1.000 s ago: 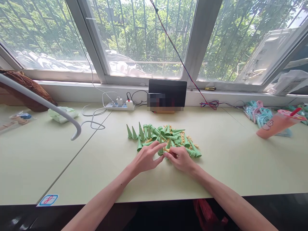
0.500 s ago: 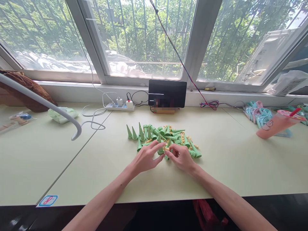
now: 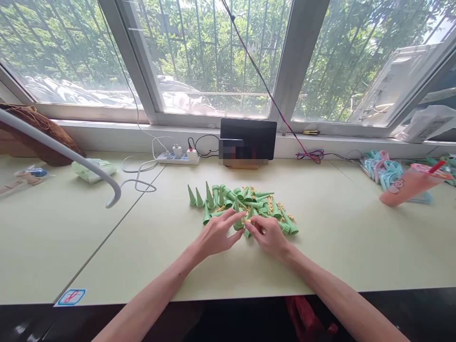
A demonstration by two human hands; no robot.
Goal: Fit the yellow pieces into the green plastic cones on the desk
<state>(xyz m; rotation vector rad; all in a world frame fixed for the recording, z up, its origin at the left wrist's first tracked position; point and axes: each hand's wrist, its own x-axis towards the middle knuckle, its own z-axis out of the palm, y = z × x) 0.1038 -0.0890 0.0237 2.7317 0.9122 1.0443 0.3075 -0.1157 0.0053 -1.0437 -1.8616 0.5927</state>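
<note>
Many pointed green plastic cones with ridged collars point(image 3: 261, 204) are gathered in a loose heap on the pale yellow-green tabletop point(image 3: 142, 256), and small tan peg-like pieces point(image 3: 292, 217) are scattered among and beside them, most visibly toward the heap's right side. At the near edge of the heap, one upright green plastic cone point(image 3: 238, 225) is gripped near its base between the thumb and fingers of the left hand point(image 3: 218, 232). Just beside it, a single small tan piece point(image 3: 247, 221) is pinched by the fingertips of the right hand point(image 3: 270, 233) and is held close to the cone; whether the two are joined cannot be told, as the spot is partly covered by fingers. The fingertips of the two hands are nearly touching.

At the heap's left end, a short group of green cones standing points up point(image 3: 199, 199) is seen. These may be judged to have been dealt with, though whether any tan piece is fitted to them cannot be made out. The larger share appears to be left: cones are tipped in several directions, and plenty of tan pieces are strewn loose. The gripped cone is best judged as partway through being worked on, not yet finished.
</note>
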